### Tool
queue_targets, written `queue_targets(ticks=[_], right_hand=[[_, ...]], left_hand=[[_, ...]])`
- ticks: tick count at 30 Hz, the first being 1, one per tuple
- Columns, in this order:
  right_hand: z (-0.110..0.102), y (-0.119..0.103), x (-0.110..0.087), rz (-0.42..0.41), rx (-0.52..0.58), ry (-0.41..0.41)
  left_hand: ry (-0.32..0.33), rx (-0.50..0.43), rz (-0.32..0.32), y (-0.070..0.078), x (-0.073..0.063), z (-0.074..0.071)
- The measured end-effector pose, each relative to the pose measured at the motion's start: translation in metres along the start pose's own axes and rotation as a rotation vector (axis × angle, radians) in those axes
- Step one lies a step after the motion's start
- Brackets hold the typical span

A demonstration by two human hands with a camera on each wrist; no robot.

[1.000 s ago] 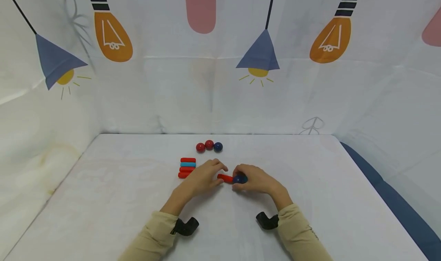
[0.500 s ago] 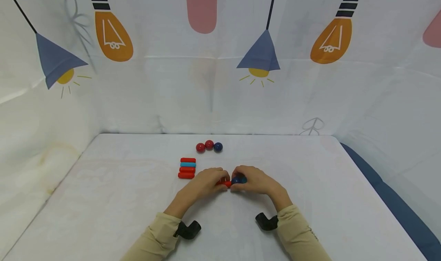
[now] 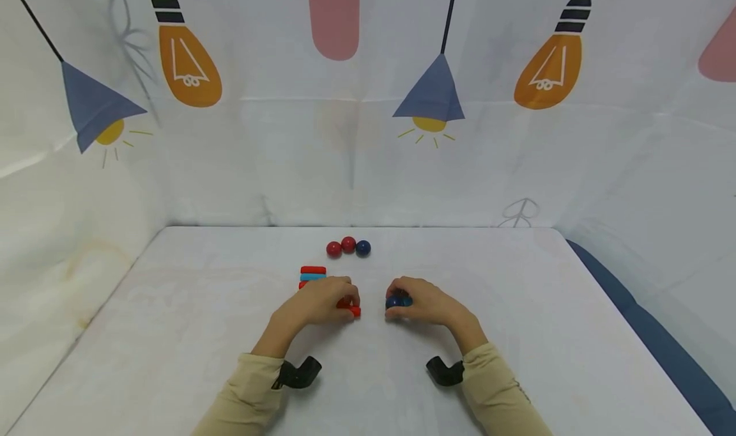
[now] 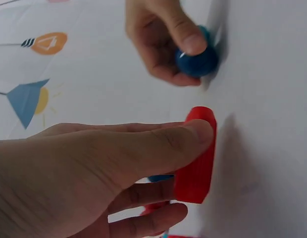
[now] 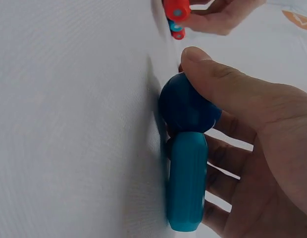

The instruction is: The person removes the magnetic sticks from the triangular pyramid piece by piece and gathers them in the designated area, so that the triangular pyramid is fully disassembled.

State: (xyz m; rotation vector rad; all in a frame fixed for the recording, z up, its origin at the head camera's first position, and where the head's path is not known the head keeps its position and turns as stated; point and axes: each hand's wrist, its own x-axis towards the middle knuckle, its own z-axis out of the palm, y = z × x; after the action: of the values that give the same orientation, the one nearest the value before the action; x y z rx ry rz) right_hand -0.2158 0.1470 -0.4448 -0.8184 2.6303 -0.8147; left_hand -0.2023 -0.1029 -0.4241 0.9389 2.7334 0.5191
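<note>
My left hand [image 3: 316,302] pinches a short red rod [image 4: 195,171] between thumb and fingers, low over the white table. Across a gap to the right, my right hand [image 3: 428,303] grips a dark blue ball [image 5: 185,106] with its thumb and fingers. A teal rod [image 5: 187,183] sits end-on against that ball, under the right palm. In the right wrist view, the ball and rod are at or very near the tabletop. The red rod and the blue ball stand apart.
Beyond the left hand lie stacked rods, with a red rod [image 3: 313,270] and a light blue rod [image 3: 313,277] showing; the hand partly hides the others. Two red balls [image 3: 334,249] and a dark blue ball [image 3: 363,248] sit in a row near the table's [image 3: 218,257] back edge.
The left hand first brought the red rod up against the blue ball, then drew leftward with the rod, opening a gap. The right hand has stayed almost still with the ball.
</note>
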Motion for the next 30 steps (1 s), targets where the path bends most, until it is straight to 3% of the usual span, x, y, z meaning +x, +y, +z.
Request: queue_targets(ticks=[5,16,30], right_hand=[[0.0,0.001,-0.002,-0.01,-0.014,0.011],[-0.002,0.001,-0.003,-0.005,0.0,0.0],[-0.009,0.01,-0.009,0.035,0.036,-0.029]], left_hand=[[0.004,-0.046,-0.066,-0.012,-0.007,-0.008],[0.034,-0.088,-0.114,-0.033,-0.021,-0.024],[-0.002,-0.117,-0.164,-0.047,-0.028,-0.028]])
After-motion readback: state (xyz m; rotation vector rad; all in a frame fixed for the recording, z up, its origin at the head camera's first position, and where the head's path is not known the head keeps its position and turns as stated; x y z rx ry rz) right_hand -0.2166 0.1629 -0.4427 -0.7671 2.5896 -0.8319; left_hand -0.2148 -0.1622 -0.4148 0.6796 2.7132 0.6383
